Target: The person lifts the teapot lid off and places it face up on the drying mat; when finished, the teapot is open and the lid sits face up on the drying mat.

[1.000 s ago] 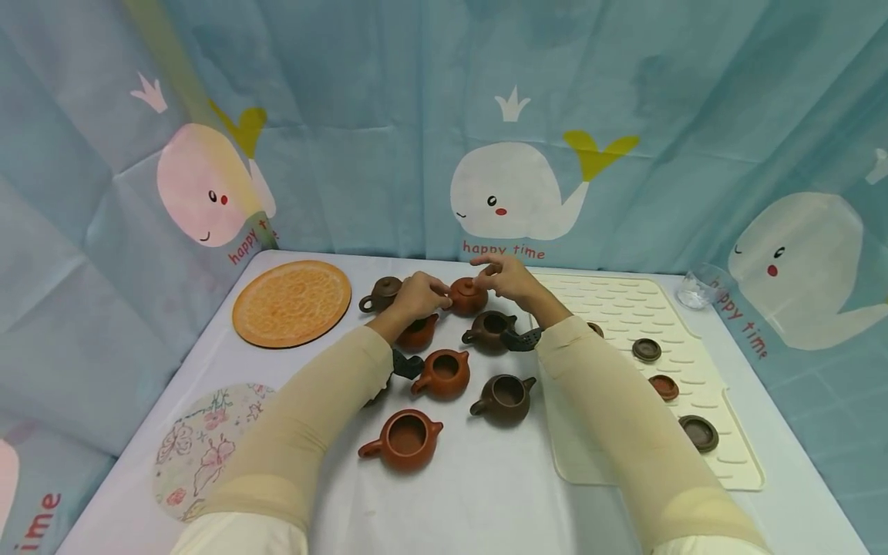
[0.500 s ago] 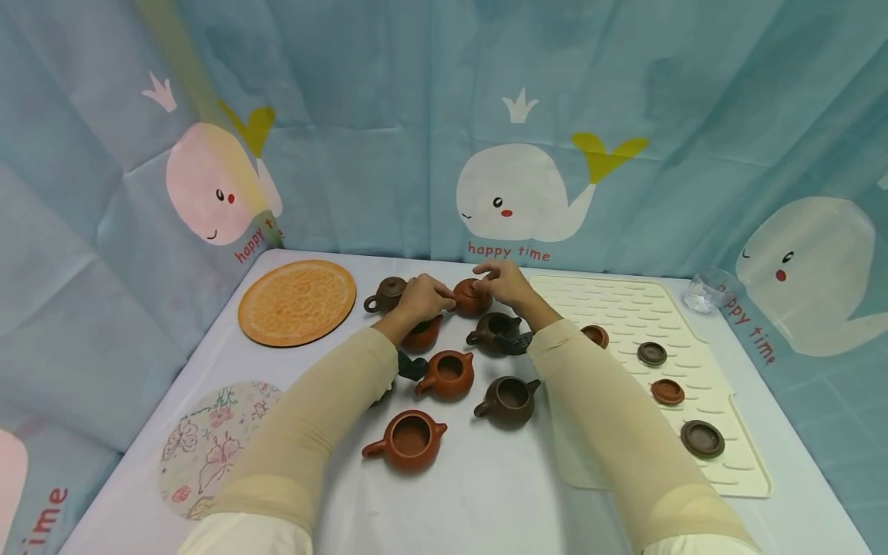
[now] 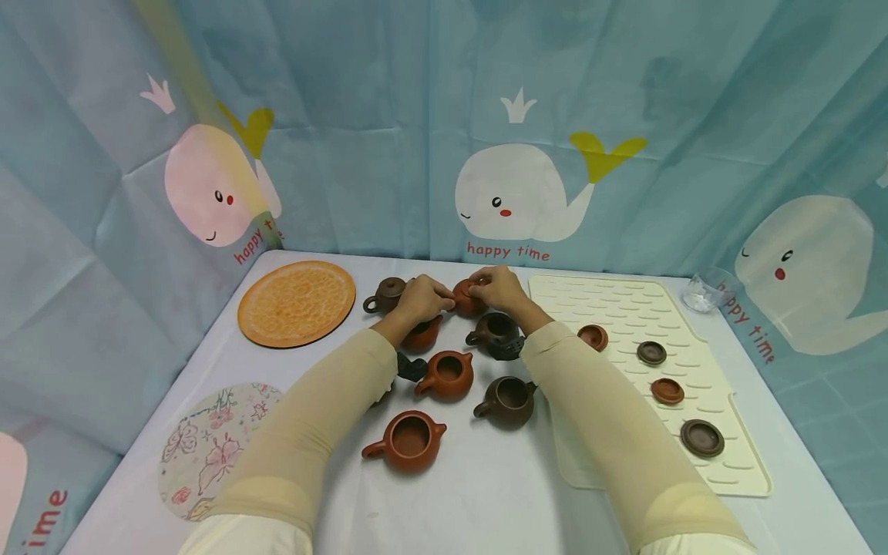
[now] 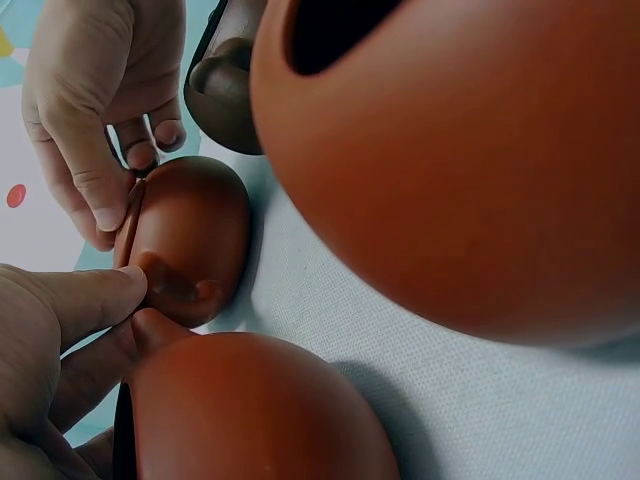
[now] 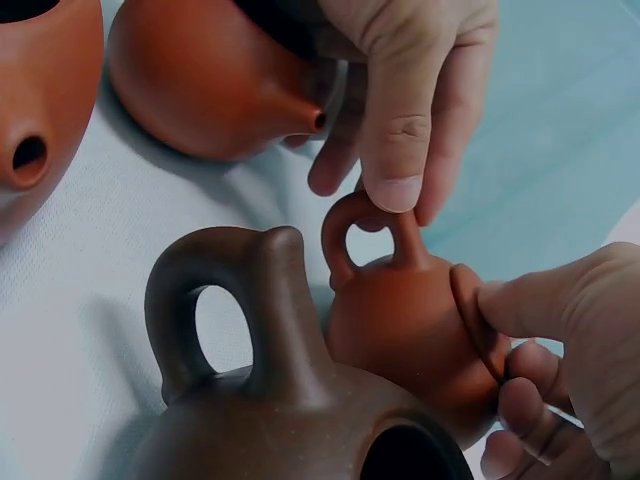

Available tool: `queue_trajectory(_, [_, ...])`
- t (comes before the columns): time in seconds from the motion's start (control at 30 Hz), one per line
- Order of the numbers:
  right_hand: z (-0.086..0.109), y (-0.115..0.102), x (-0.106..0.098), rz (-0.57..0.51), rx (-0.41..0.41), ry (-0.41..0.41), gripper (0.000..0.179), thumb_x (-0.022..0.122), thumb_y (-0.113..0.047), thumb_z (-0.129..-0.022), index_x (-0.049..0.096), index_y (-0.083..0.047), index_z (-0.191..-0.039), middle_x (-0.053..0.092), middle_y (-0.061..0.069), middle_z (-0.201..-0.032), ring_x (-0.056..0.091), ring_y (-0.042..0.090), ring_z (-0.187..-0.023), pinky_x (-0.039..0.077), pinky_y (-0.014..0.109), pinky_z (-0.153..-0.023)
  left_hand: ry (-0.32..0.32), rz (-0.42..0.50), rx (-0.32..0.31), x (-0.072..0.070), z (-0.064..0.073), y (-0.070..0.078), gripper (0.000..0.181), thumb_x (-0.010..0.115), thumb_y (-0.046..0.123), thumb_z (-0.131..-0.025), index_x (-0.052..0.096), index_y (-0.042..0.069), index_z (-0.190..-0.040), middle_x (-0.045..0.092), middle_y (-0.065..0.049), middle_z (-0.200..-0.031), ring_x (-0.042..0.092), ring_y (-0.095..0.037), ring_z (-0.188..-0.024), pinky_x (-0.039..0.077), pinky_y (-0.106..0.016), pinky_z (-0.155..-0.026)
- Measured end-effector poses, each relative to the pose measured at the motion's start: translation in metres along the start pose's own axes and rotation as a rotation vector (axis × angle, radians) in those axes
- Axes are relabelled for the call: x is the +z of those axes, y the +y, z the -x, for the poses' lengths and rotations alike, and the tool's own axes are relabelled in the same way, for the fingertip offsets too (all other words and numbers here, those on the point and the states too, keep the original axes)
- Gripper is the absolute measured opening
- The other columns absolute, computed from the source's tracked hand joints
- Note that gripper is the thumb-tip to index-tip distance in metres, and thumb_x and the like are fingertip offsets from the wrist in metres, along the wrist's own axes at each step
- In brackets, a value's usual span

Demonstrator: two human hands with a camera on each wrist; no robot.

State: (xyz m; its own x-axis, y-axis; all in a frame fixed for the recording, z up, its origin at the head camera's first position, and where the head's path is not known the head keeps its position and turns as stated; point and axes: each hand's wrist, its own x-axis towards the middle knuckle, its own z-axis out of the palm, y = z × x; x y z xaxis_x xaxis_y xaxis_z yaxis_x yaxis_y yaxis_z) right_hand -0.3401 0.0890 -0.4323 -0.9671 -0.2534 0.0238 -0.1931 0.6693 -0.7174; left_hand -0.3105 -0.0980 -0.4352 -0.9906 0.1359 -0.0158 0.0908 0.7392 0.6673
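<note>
A small reddish-brown clay teapot (image 3: 467, 307) stands on the white tablecloth toward the back, between both hands. My left hand (image 3: 419, 299) pinches its handle (image 5: 340, 243) between thumb and fingers, as the right wrist view shows. On the other side, my right hand (image 3: 505, 289) holds the teapot's lid (image 5: 467, 308), thumb and fingertips at its edge; the lid sits over the opening. The fingers hide the lid's knob. Close by are a dark lidded teapot (image 3: 390, 290), left of my left hand, and a dark lidless teapot (image 3: 491, 331) below my right hand.
Several lidless teapots (image 3: 409, 439) stand in front of and under my forearms. A cream ridged mat (image 3: 583, 293) on the right bears several loose lids (image 3: 702, 438). Beyond it is a clear cup (image 3: 699, 294). Two round mats, orange (image 3: 297, 304) and floral (image 3: 208, 455), lie left.
My right hand, its fingers raised over the teapot a second ago, has come down and taken hold of the lid. My left hand stays at the handle. The head view has shifted slightly.
</note>
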Motion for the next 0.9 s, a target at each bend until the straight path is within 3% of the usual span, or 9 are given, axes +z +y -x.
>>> queue_trajectory(0.23, [-0.001, -0.004, -0.001, 0.122, -0.066, 0.026, 0.016, 0.067, -0.017, -0.092, 0.071, -0.006, -0.103, 0.065, 0.006, -0.086, 0.057, 0.021, -0.079, 0.046, 0.034, -0.068, 0.000, 0.006, 0.007, 0.000, 0.000, 0.000, 0.013, 0.074, 0.021, -0.087, 0.079, 0.017, -0.098, 0.071, 0.000, -0.099, 0.060, -0.021, -0.100, 0.047, -0.035, -0.085])
queue_trajectory(0.37, [0.001, -0.007, -0.003, 0.131, -0.091, 0.038, 0.016, 0.064, -0.017, -0.094, 0.070, -0.005, -0.104, 0.065, 0.006, -0.086, 0.057, 0.021, -0.079, 0.047, 0.034, -0.069, -0.002, 0.011, 0.002, -0.001, 0.000, 0.000, 0.013, 0.074, 0.021, -0.087, 0.079, 0.017, -0.098, 0.071, -0.001, -0.099, 0.060, -0.021, -0.100, 0.047, -0.035, -0.085])
queue_trajectory(0.67, [0.008, -0.010, -0.015, -0.049, -0.077, 0.113, 0.021, 0.059, -0.023, -0.098, 0.066, -0.004, -0.100, 0.064, 0.010, -0.087, 0.058, 0.024, -0.079, 0.046, 0.036, -0.066, -0.007, 0.005, 0.010, -0.001, 0.001, 0.000, 0.014, 0.074, 0.021, -0.087, 0.079, 0.017, -0.100, 0.071, 0.000, -0.101, 0.059, -0.021, -0.104, 0.045, -0.036, -0.090])
queue_trajectory(0.9, [0.021, -0.011, -0.026, -0.275, -0.113, 0.120, 0.022, 0.058, -0.023, -0.099, 0.063, -0.001, -0.096, 0.061, 0.015, -0.083, 0.056, 0.025, -0.074, 0.046, 0.033, -0.062, -0.005, 0.006, 0.022, -0.002, 0.002, -0.001, 0.015, 0.073, 0.021, -0.088, 0.078, 0.016, -0.101, 0.071, -0.001, -0.103, 0.060, -0.022, -0.104, 0.047, -0.036, -0.087])
